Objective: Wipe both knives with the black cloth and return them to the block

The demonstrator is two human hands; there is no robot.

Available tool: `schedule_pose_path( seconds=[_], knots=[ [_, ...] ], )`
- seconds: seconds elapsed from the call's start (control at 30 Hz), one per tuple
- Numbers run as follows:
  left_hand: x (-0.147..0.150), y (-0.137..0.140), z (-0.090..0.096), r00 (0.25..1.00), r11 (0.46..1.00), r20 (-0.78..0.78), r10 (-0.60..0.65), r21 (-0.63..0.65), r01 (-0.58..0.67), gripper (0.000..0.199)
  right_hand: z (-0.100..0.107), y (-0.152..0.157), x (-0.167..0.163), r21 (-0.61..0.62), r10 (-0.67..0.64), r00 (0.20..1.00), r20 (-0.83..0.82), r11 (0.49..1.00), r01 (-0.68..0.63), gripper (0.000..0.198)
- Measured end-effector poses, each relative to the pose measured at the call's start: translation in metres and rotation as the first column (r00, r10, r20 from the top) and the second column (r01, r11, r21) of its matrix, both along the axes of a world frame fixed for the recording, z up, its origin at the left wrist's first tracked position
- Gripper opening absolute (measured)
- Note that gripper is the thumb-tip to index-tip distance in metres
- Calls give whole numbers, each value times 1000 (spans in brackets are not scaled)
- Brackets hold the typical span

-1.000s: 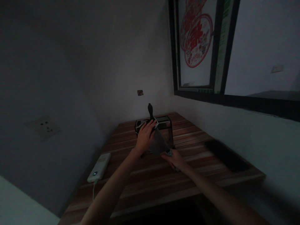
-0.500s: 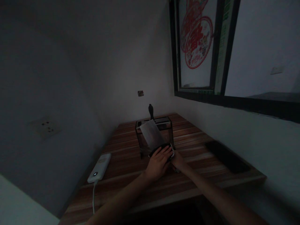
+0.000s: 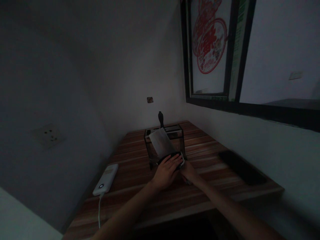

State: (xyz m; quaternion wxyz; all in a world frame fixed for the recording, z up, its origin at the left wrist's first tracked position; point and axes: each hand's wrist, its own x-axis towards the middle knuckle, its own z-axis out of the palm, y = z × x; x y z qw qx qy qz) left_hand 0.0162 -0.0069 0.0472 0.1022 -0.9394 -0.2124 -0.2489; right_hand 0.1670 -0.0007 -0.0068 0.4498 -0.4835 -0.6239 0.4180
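A broad grey cleaver blade tilts up to the left, in front of a dark-framed knife rack. Across the blade's lower part lies a black, pale-edged piece, perhaps cloth; its kind is unclear in the dim light. My left hand covers this piece, its fingers bent over it and close together. Close by on the right, my right hand is closed at the cleaver's lower end, where the handle is mostly hidden. A black knife handle stands upright from the rack.
On the wood-grain table, a white power bank with a white cable lies at the left. A flat black object, like a phone, rests near the right edge. Walls close in on both sides, with a dark-framed window at right.
Both hands have shifted slightly to the left, and the black piece has moved with my left hand. The blade and the rack stay almost where they were.
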Motion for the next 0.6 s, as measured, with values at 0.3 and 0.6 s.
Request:
schedule_pose_path(
  seconds=[0.3,0.6],
  knots=[
    [-8,23,22,996,998,75,46,34,-48,45,-1,-2,-1,-24,-13,999,-46,1000,12,30],
    [-12,46,57,970,993,220,103,41,-114,43,8,-8,1,-34,23,999,-42,999,-24,38]
  ],
)
